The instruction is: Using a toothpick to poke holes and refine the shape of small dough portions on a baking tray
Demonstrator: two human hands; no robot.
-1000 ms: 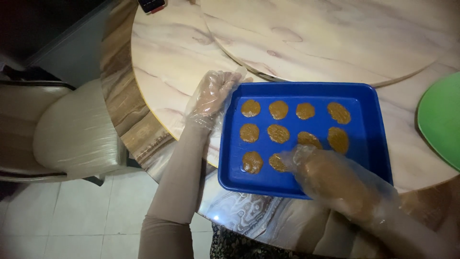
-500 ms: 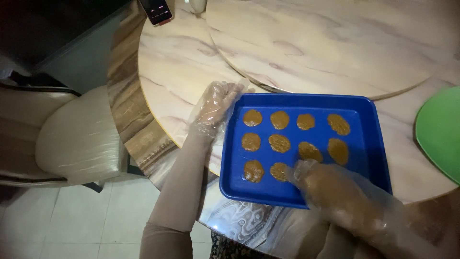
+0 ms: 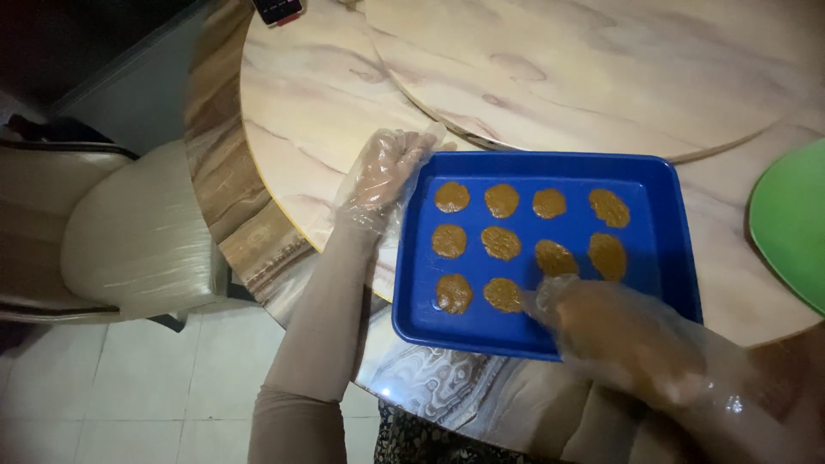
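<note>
On the marbled desk point(image 3: 318, 103) sits a blue tray point(image 3: 662, 223) carrying ten flat brown dough patties point(image 3: 501, 242), and the gloved left hand point(image 3: 387, 172) lies open and flat against its far-left rim, gripping nothing. Gloved right hand point(image 3: 619, 331), loosely curled and smeared brown, has its fingertips down at the near row beside a patty; whether it holds any dough I cannot tell. Those patties look soft, sticky and easily smeared, best lifted from underneath at the edge, while the tray looks stiff and light, best taken by its rims.

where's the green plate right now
In the head view the green plate lies at the far right edge, partly cut off, on the marble table just right of the blue tray.
</note>
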